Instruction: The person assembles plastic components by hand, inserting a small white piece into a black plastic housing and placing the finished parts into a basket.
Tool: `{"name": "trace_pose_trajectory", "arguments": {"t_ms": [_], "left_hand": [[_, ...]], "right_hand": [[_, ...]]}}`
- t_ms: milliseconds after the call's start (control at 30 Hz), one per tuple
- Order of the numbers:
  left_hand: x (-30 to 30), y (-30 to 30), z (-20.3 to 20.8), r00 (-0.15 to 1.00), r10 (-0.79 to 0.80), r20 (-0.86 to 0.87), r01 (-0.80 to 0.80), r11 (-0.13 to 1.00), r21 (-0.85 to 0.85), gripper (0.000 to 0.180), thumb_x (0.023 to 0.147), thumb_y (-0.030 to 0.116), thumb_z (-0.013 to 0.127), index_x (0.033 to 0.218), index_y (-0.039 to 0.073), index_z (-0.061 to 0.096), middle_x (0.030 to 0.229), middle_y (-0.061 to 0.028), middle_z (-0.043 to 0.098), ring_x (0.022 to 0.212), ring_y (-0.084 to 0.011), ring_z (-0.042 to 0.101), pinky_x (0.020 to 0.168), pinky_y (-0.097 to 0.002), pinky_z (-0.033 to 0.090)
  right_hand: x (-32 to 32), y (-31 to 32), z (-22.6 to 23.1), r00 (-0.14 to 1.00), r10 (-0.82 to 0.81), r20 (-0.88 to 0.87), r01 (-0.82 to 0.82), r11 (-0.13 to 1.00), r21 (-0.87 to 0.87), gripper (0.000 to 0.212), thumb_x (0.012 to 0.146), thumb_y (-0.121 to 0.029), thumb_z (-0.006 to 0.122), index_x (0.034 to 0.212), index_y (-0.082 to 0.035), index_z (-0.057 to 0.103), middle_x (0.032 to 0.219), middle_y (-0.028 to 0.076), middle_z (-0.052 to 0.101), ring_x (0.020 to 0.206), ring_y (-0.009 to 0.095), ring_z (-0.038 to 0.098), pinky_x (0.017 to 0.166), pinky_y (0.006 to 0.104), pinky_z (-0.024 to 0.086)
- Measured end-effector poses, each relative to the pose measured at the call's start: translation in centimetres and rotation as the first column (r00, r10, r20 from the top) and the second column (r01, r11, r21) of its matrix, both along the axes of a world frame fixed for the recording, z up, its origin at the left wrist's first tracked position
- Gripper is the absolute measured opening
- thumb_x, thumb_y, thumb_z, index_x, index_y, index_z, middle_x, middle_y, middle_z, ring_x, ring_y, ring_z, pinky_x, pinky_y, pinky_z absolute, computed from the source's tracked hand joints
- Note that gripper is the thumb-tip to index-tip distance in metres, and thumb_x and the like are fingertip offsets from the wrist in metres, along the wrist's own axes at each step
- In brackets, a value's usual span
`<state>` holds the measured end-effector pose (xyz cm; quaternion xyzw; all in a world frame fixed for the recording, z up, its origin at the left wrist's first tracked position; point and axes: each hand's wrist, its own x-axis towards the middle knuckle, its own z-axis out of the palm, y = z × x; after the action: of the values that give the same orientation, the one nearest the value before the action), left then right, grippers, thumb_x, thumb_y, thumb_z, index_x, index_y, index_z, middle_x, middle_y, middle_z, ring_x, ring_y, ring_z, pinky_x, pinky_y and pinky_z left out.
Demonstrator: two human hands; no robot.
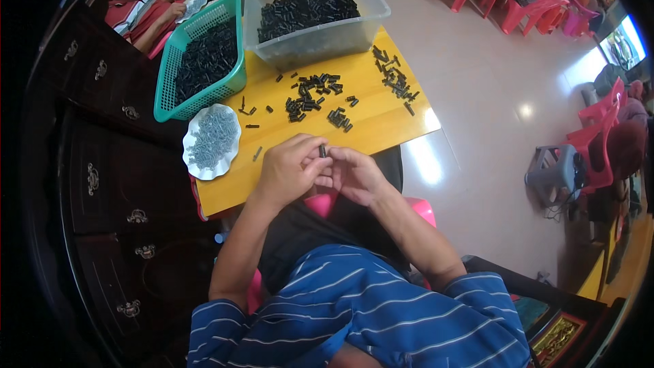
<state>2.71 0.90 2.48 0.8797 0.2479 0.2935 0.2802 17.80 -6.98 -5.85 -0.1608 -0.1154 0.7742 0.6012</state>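
Note:
Just off the table's near edge, a small black cylindrical piece (323, 150) stands upright between my fingertips. My left hand (286, 172) is closed in a pinch around its left side. From the other side, the fingers of my right hand (355, 174) meet it, also closed. Finer detail on the piece is too small to make out. Beyond my hands, a loose pile of similar black pieces (313, 88) lies on the yellow table (388, 126). To the left, a white wavy-rimmed plate (234, 157) holds many thin silvery screws or pins.
A teal basket (165, 92) and a translucent bin (300, 37), both filled with black pieces, stand at the back. Another black pile (395, 78) lies near the right edge. Dark drawers (102, 170) flank the left. A person (146, 13) works at the far left.

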Motion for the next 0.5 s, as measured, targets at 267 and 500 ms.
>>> {"name": "trace_pose_trajectory", "arguments": {"t_ms": [267, 500], "left_hand": [[0.0, 0.6, 0.1, 0.999, -0.014, 0.032, 0.016, 0.997, -0.08, 0.033, 0.074, 0.001, 0.079, 0.106, 0.002, 0.071, 0.091, -0.0112, 0.07, 0.073, -0.0216, 0.068, 0.067, -0.03, 0.054], [-1.0, 0.6, 1.0, 0.993, -0.096, -0.071, 0.089, 0.992, -0.09, 0.026, 0.082, 0.009, 0.075, 0.107, 0.002, 0.072, 0.094, -0.0134, 0.071, 0.079, -0.0269, 0.07, 0.072, -0.0339, 0.056]], "right_hand": [[-0.2, 0.3, 1.4, 0.981, -0.055, 0.187, 0.05, 0.998, 0.027, 0.033, 0.104, -0.027, 0.054, 0.122, -0.002, 0.065, 0.119, 0.009, 0.069, 0.109, 0.018, 0.066, 0.091, 0.0318, 0.054], [-0.6, -0.6, 1.6, 0.946, -0.05, 0.321, 0.055, 0.998, -0.007, 0.036, 0.101, -0.043, 0.062, 0.112, -0.009, 0.066, 0.102, 0.001, 0.067, 0.087, 0.008, 0.059, 0.073, 0.0228, 0.048]]}}
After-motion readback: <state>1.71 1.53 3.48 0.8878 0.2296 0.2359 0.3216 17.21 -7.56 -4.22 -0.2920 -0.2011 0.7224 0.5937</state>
